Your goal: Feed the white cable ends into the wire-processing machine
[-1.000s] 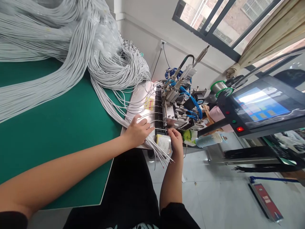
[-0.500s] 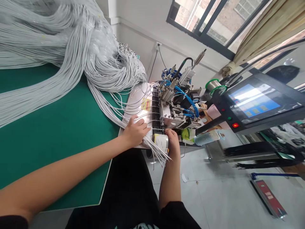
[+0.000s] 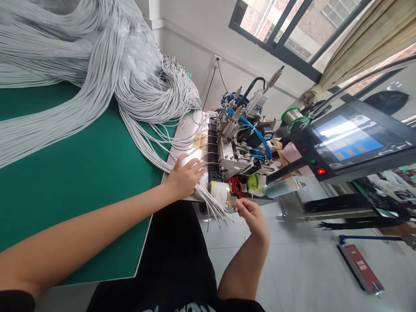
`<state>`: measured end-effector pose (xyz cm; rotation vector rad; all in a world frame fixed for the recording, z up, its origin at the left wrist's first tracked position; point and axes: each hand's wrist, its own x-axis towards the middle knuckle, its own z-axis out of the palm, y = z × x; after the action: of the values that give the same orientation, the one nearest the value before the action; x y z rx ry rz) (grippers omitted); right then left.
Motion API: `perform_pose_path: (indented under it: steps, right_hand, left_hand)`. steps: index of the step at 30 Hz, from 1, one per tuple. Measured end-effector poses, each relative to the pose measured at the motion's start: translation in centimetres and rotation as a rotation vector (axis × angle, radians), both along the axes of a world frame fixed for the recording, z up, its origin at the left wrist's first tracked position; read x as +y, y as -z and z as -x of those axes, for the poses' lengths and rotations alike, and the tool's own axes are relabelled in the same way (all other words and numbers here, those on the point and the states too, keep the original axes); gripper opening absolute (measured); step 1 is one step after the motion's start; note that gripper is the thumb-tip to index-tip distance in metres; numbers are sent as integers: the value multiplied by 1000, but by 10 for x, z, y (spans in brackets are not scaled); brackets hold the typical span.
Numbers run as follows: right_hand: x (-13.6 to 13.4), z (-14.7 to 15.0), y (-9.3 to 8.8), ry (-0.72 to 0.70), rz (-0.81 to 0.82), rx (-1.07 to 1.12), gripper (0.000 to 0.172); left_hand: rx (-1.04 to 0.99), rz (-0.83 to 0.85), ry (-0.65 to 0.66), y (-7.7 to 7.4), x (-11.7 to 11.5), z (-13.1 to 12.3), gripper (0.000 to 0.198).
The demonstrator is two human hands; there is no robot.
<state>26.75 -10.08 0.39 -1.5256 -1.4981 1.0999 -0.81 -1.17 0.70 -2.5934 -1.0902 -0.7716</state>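
Observation:
My left hand (image 3: 185,177) lies over a bundle of white cables (image 3: 212,204) at the metal plate, its fingers curled round them. Their cut ends stick out past the plate's front edge. My right hand (image 3: 251,214) hangs in the air right of those ends, thumb and fingertips pinched together; whatever is between them is too small to make out. Single cables lead across the plate (image 3: 190,125) into a black slotted strip (image 3: 212,143) on a machine (image 3: 232,149) with metal cylinders and blue hoses.
A large heap of white cables (image 3: 97,65) covers the back of the green table (image 3: 81,182). Red-handled scissors (image 3: 235,185) and a labelled roll (image 3: 220,193) sit at the machine's near end. A touchscreen (image 3: 351,138) and a solder wire spool (image 3: 294,118) stand to the right.
My right hand has left the machine's near slot and moved down and right, uncovering the red-handled scissors. My left hand stays on the bundle, with its fingers shifted slightly upward.

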Motion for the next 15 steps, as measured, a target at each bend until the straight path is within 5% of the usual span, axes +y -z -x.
perform_pose_path:
  steps: [8,15]
  right_hand:
    - [-29,6,-32,-220,57,-183,21]
    - [-17,5,-25,24,-99,-89,23]
  left_hand:
    - [-19,-82,68,-1,1,2,31]
    - [-9,-253,262,-6,1,4,35]
